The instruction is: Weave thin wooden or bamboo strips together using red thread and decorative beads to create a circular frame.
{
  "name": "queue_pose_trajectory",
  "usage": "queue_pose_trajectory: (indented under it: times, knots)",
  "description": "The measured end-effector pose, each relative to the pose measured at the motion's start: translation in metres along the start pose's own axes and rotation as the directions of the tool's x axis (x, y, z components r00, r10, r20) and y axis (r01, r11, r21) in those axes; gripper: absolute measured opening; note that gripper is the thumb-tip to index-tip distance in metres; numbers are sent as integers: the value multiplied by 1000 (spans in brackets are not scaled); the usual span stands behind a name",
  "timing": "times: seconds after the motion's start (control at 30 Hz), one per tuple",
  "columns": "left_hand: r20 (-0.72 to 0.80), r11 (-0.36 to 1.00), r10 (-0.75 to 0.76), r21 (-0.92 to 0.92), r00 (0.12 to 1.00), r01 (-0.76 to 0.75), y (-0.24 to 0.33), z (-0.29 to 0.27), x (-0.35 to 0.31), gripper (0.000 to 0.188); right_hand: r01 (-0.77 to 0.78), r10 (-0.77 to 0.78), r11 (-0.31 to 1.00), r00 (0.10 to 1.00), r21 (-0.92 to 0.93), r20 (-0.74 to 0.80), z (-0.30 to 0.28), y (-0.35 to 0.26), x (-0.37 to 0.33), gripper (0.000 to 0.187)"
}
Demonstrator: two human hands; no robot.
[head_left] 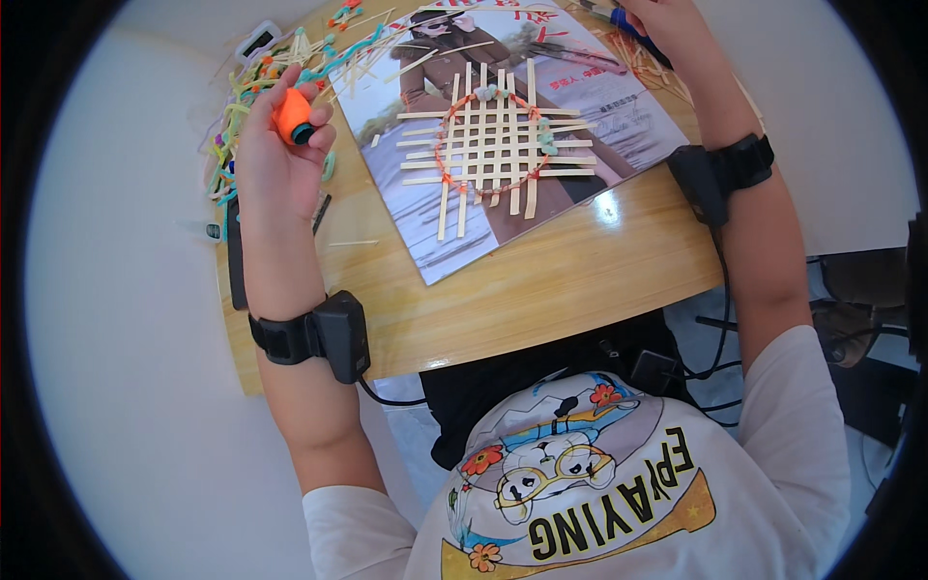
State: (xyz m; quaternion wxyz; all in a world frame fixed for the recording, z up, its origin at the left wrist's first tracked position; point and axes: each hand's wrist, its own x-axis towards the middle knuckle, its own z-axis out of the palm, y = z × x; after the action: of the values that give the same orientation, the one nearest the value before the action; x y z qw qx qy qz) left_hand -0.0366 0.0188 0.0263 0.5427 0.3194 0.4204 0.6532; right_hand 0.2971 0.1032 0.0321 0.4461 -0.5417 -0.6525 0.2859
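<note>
My left hand (280, 145) is raised over the table's left side, its fingers curled around an orange rounded object (291, 116) with a dark end. My right hand (667, 29) reaches to the far right, beside a blue-and-black tool (628, 24). The upper edge cuts that hand off, so its grip is unclear. Between the hands, a woven lattice of pale wooden sticks (495, 145) lies flat on a magazine (406, 227). An orange twisted cord ring (440, 145) runs around the lattice, with grey-green tufts at its top and right.
Tangled coloured yarn and loose sticks (261, 87) cover the table's (541, 280) far left, near a white device (259, 41). More sticks (657, 72) lie at the far right. A dark flat object (235, 256) sits along the left edge. Both forearms wear black straps with cabled boxes.
</note>
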Motion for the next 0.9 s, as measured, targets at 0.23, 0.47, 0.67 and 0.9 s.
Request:
queue_pose_trajectory:
  times: [0.23, 0.47, 0.67, 0.9]
  knots:
    - [94, 995, 57, 72, 994, -64, -4, 5, -4, 38, 184, -179, 983, 950, -3, -255, 2, 0, 2, 14]
    - [307, 967, 25, 234, 951, -101, -21, 30, -18, 42, -211, -218, 698, 848, 684, 484, 44, -29, -37, 14]
    - [473, 963, -38, 253, 880, -95, -28, 46, -37, 40, -419, -259, 639, 672, 645, 694, 75, -38, -77, 14]
    - [359, 898, -164, 440, 919, -12, -33, 39, -29, 44, -201, -264, 776, 757, 598, 598, 75, -26, -69, 17]
